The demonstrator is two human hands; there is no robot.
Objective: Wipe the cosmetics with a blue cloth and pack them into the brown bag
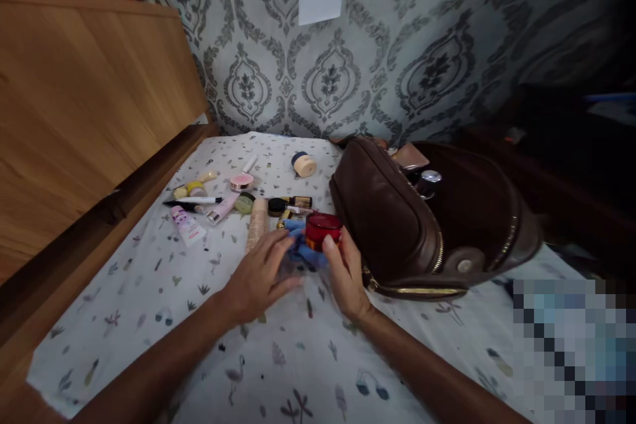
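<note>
Right hand (349, 276) angled inward, thumb up, gripping the red jar (322, 228); left hand (261, 275) curves in, fingers parted, beside blue cloth (311, 256)!

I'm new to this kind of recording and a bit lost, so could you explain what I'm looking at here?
There is no machine here: a person works bare-handed. The single picture comes from a camera worn on that person's head, looking forward and down. The surface is covered with a white patterned cloth. The right hand has a shiny red container in its grip. The left hand is open close by, next to a crumpled blue thing; blur hides whether it touches that. Behind and to the left lie a beige tube, a pink round case and other small items. On the right sits an open brown bag, with a silver cap showing.
</note>
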